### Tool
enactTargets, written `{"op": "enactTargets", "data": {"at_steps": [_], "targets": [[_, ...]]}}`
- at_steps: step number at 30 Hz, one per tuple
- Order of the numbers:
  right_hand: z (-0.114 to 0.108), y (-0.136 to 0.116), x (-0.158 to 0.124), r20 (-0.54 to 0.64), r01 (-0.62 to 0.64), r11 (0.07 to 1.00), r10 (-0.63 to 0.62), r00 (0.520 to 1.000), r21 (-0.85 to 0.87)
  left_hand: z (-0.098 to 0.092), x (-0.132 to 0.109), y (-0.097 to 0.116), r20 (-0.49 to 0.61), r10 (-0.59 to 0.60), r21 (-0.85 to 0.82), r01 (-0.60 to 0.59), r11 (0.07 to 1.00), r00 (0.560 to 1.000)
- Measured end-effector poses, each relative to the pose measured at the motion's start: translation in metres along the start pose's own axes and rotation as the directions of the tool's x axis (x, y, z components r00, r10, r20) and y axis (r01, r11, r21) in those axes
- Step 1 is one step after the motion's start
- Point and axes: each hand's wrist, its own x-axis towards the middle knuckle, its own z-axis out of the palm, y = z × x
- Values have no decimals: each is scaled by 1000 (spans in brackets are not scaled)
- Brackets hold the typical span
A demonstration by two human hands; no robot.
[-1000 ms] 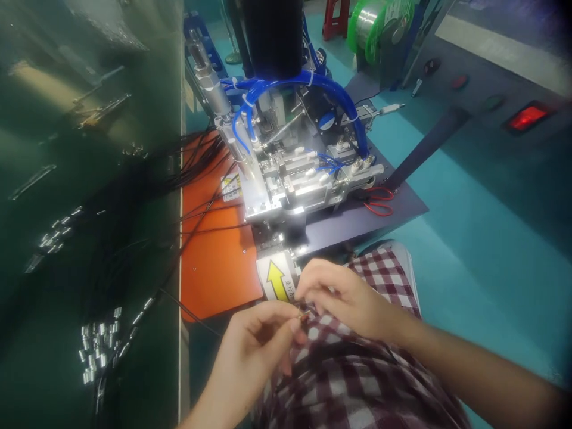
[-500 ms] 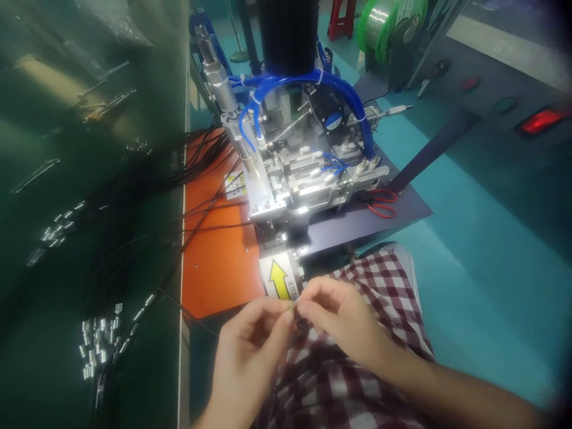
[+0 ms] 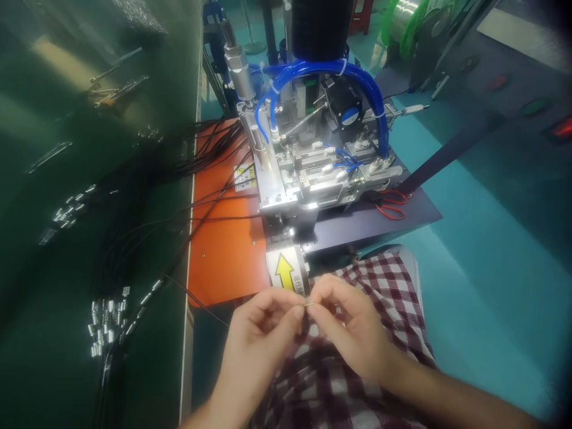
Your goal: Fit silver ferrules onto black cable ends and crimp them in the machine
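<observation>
My left hand and my right hand meet over my lap, fingertips pinched together on a tiny metal piece at the end of a thin black cable. Both hands are closed in a pinch. The cable runs left toward the bundle on the green bench. Just beyond my fingers stands a white block with a yellow arrow label, at the front of a small metal machine with blue air hoses.
An orange mat lies left of the machine. Black cables and several small silver connectors spread over the green bench. Red-handled scissors rest on the dark base plate. A control panel with a red light is far right.
The view shifted so the machine sits further right and up. My hands have drawn closer together, fingertips now touching at the small piece.
</observation>
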Motion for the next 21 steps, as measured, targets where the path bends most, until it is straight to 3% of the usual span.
{"op": "enactTargets", "data": {"at_steps": [2, 5, 12, 17, 21], "targets": [[1, 4, 0, -5, 14, 1000, -14, 1000, -1, 1, 1, 1, 5, -71, -39, 71, 997, 997], [1, 9, 0, 26, -74, 997, 74, 997, 27, 1, 1, 0, -13, -126, -72, 125, 990, 992], [-6, 9, 2, 42, -175, 979, 171, 984, 100, -4, 1, -1, -21, -78, -16, 78, 997, 997], [-7, 5, 8, 130, -295, 939, 274, 953, 177, -5, 2, -3, 11, -83, 0, 83, 997, 997], [-10, 4, 7, 184, -287, 949, 261, 948, 134, -6, 2, -3, 38, -94, 20, 93, 995, 995]]}}
